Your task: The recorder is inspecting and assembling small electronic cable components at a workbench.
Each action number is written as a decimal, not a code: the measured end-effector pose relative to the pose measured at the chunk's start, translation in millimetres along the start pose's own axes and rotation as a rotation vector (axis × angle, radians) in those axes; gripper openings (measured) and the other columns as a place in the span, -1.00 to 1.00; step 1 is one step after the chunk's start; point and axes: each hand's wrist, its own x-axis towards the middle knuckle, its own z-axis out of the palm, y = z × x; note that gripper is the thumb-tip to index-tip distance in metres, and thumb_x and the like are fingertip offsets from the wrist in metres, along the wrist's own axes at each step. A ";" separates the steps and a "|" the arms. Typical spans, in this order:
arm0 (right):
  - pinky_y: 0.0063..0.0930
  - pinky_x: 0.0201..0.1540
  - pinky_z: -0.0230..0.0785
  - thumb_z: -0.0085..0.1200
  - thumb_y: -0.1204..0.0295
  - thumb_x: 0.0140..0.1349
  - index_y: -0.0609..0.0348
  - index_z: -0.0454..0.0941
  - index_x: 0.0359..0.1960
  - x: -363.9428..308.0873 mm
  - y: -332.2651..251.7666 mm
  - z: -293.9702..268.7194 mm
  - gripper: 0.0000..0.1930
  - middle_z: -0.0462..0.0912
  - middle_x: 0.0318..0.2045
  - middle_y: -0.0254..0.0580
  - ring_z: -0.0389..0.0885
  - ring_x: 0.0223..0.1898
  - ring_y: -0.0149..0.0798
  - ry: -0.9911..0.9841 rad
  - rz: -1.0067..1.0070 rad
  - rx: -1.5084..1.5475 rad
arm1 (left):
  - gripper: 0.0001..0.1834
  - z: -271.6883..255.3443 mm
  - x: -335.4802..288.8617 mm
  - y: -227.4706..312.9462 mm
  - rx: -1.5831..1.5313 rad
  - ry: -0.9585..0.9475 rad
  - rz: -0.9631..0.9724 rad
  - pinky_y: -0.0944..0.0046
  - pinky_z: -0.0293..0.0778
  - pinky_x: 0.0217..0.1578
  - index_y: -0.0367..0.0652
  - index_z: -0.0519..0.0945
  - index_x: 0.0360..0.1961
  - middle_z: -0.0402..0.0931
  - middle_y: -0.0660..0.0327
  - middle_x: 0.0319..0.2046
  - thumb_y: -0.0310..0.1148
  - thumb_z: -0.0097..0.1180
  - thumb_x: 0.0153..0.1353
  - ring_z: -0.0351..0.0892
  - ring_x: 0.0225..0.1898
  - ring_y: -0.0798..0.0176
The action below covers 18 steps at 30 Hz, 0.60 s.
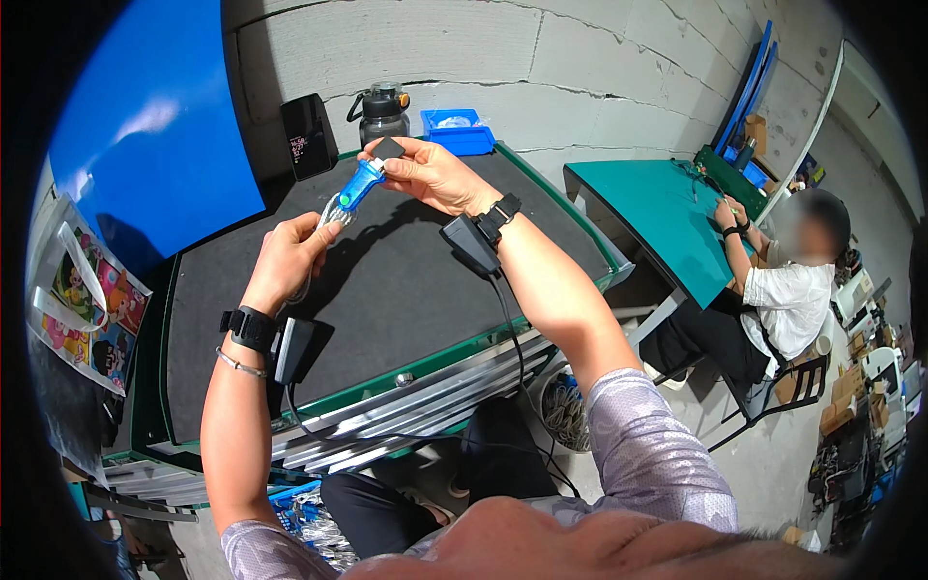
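A small, glossy blue plastic-looking piece with a bright green spot [360,186] is held between the two hands, over the far part of the dark grey, green-edged worktop [406,309]. The left hand [288,253] has its thumb and fingertips pinched on a bundle of thin, pale grey cable [340,210] at the blue piece's near end. The right hand [435,176] grasps a small black square block [389,149] at the far end, thumb against fingers; a bit of white shows there, and how the parts join cannot be told. The whole assembly looks light, an easy fingertip load. The blue body is probably stiff and a little slippery from its smooth finish, while the cable should be soft and springy, giving no firm support. The best hold is likely across the blue body's flat sides, or by the block's edges; the cable's root and the white part look most easily strained, so bending or tugging there seems unwise.
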 end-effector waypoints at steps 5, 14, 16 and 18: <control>-0.41 0.20 0.36 0.12 0.35 0.34 0.09 0.46 0.17 0.0 0.3 -0.1 -0.61 0.56 0.09 -0.28 0.49 0.14 -0.39 0.007 0.005 -0.030 | -0.60 0.1 0.6 -1.5 -0.004 -0.020 -0.014 0.36 0.32 -0.56 -0.22 0.55 -0.46 0.43 0.35 -0.67 -0.08 0.13 0.32 0.41 -0.61 0.48; -0.42 0.20 0.34 0.13 0.30 0.33 0.08 0.45 0.19 -1.3 -0.8 -0.4 -0.59 0.54 0.11 -0.31 0.47 0.15 -0.42 -0.029 0.002 -0.035 | -0.60 0.1 1.1 -5.9 0.004 -0.041 0.023 0.36 0.31 -0.57 -0.22 0.55 -0.46 0.42 0.35 -0.68 -0.07 0.14 0.31 0.40 -0.62 0.48; -0.40 0.22 0.32 0.12 0.29 0.34 0.09 0.44 0.19 -0.3 -1.0 1.0 -0.59 0.54 0.10 -0.30 0.47 0.15 -0.41 -0.051 -0.003 -0.024 | -0.60 2.2 -1.7 -6.9 -0.038 -0.054 0.000 0.36 0.31 -0.58 -0.22 0.55 -0.45 0.42 0.35 -0.68 -0.06 0.14 0.31 0.40 -0.62 0.48; -0.39 0.24 0.30 0.11 0.30 0.35 0.10 0.44 0.19 1.0 -0.9 3.7 -0.59 0.55 0.10 -0.29 0.47 0.15 -0.40 -0.022 0.001 0.035 | -0.60 0.2 1.1 -4.6 -0.013 -0.027 0.020 0.36 0.32 -0.57 -0.22 0.57 -0.44 0.43 0.34 -0.68 -0.06 0.15 0.31 0.41 -0.62 0.48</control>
